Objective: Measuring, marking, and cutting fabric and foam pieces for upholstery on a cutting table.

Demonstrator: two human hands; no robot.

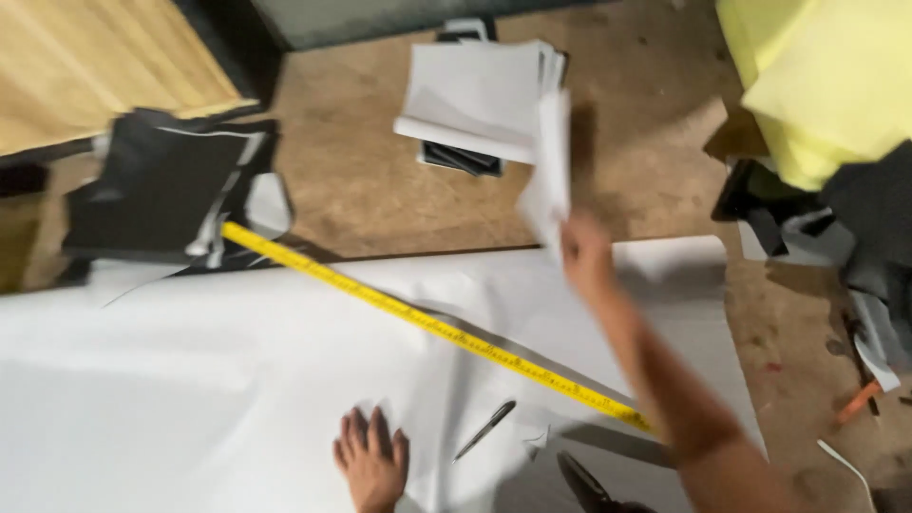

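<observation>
My left hand (371, 459) lies flat and open on a large white sheet (190, 380) spread over the brown work surface. My right hand (584, 252) is raised beyond the sheet's far edge and grips a small white cut piece (549, 171), blurred by motion. A yellow ruler (427, 323) runs diagonally across the sheet, passing under my right forearm. A pen (484, 429) lies on the sheet just right of my left hand. Dark scissors (589, 483) rest near the bottom edge.
A stack of white pieces (475, 95) sits on a dark object at the top centre. Black and white material (161, 185) is heaped at the left, yellow foam (817, 76) and dark scraps (855, 247) at the right. A wooden panel (85, 57) fills the top left.
</observation>
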